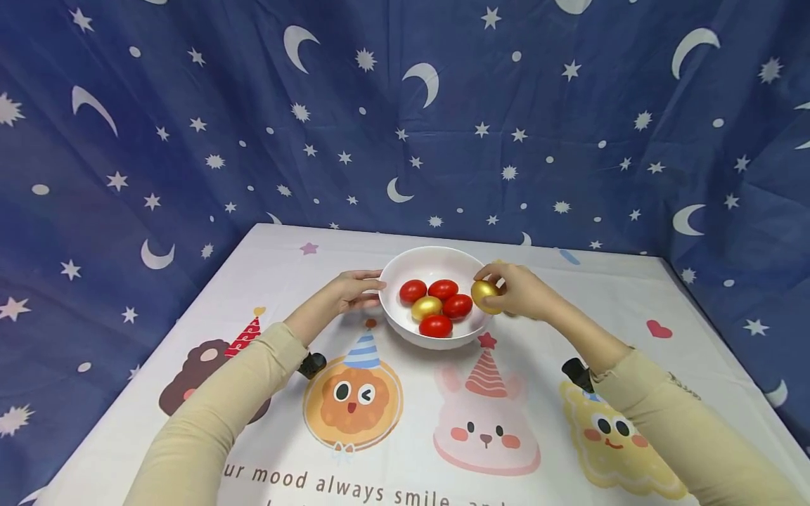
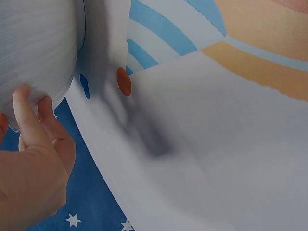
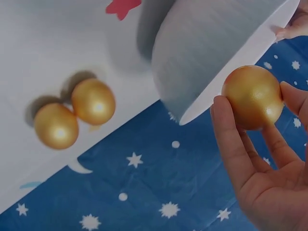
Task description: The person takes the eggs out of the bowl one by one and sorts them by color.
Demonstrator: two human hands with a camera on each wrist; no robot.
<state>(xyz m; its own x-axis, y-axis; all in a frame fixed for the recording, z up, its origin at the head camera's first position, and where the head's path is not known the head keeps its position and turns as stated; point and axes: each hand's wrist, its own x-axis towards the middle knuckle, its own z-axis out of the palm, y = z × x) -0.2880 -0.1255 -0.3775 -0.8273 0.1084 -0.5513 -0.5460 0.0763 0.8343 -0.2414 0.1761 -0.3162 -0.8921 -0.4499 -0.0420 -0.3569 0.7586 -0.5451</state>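
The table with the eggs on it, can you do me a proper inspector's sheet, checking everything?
Surface: white tablecloth printed with cartoon faces in party hats, plus some writing.
Job's things: a white bowl holding four red eggs and one gold egg; two gold eggs on the cloth beside it.
Clutter: nothing seen.
Grippers: left grip holds the bowl's side; right grip pinches another gold egg near the rim.
Cables: nothing seen.
Surroundings: blue backdrop with white stars and moons.
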